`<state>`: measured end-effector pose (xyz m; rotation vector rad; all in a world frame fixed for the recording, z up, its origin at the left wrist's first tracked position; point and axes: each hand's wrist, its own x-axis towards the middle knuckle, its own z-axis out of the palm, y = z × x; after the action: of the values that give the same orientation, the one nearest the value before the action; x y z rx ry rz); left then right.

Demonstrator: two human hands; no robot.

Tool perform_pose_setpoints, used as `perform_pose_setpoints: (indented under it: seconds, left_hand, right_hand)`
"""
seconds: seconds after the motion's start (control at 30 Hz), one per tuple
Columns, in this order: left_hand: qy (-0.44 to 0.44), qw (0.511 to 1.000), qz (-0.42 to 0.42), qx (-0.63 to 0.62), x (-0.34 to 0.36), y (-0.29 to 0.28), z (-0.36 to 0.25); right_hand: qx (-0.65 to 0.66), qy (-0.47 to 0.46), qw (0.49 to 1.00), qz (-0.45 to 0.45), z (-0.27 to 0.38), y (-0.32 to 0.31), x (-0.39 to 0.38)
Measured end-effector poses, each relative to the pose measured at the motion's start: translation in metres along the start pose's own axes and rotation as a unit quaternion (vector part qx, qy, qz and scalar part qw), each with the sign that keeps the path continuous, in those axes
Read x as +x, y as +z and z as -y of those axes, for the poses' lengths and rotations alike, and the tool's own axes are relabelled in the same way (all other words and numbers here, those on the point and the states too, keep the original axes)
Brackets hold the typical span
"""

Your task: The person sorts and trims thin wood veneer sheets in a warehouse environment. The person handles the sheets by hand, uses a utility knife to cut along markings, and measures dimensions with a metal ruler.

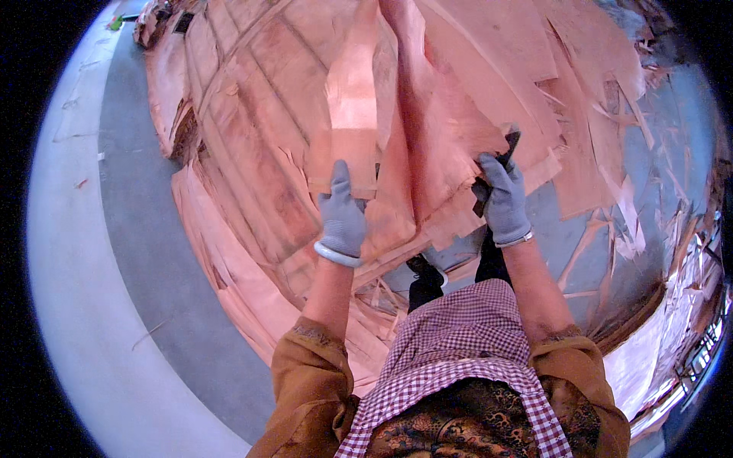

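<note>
In a grey knitted glove, my left hand [343, 217] is closed on the near edge of a thin reddish-tan wood veneer sheet [351, 145], thumb on top and fingers underneath. My right hand [505, 200], gloved the same way, grips a veneer edge to the right, beside a raised, wavy fold [416, 114]. Whether both hands hold one sheet or two overlapping ones, I cannot tell. A dark, ragged piece [511, 141] sticks out around my right thumb and below the fingers; its kind is unclear. More veneer sheets [252, 137] lie beneath in a wide, layered pile.
Torn veneer strips [611, 191] litter the blue-grey floor [550, 237] on the right. Broken scraps edge the pile near my feet [426, 271]. A dark grey floor band [153, 252] and a pale strip [65, 229] run along the left. Shiny sheeting [649, 366] lies at the lower right.
</note>
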<state>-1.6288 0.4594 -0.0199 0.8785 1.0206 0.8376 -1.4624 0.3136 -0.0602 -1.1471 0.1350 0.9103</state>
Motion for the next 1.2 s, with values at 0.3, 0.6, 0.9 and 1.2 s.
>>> perform_pose_setpoints:
  seconds: [0.3,0.6,0.9,1.2]
  left_hand:
    - [0.008,0.999,0.033,-0.002,-0.002,-0.011,-0.003]
    - [-0.063,0.926,0.198,0.316,-0.039,0.002,0.024]
    - [0.081,0.991,0.094,-0.052,-0.044,-0.046,-0.002]
    - [0.373,0.74,-0.027,0.56,-0.033,-0.043,-0.276]
  right_hand:
    - [-0.031,0.01,0.999,-0.024,0.006,-0.036,0.0]
    - [-0.379,-0.334,0.838,0.204,0.011,0.054,-0.019]
    - [-0.318,-0.336,0.812,0.355,0.022,0.128,-0.063]
    - [-0.272,0.042,0.916,0.292,-0.032,-0.025,-0.097]
